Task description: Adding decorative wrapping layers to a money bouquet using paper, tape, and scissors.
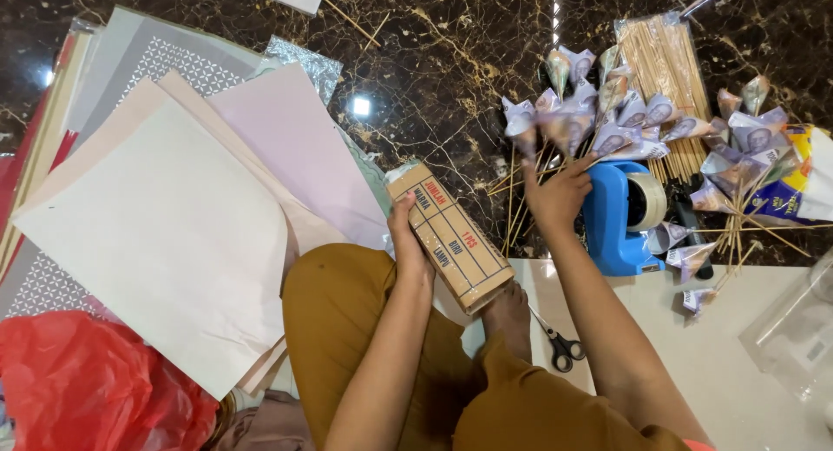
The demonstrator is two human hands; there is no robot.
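Rectangular brown block (451, 237), film-wrapped with a printed label, tilted over the person's knee at centre; left hand (406, 243) clamped on its left edge. Right hand (555, 193), grip closed round thin wooden skewers (519, 210) topped with folded-banknote cones (568, 112). Just right, a blue tape dispenser (612, 221); near, black-handled scissors (560, 345). Left, matte paper sheets (165, 243) on the dark marbled floor (434, 60).

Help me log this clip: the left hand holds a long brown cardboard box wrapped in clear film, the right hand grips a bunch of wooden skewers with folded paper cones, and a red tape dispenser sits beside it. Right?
Not quite. The tape dispenser is blue, not red, as the head view shows. The rest stands: the left hand holds the long brown cardboard box wrapped in clear film, and the right hand grips the bunch of wooden skewers with folded paper cones.
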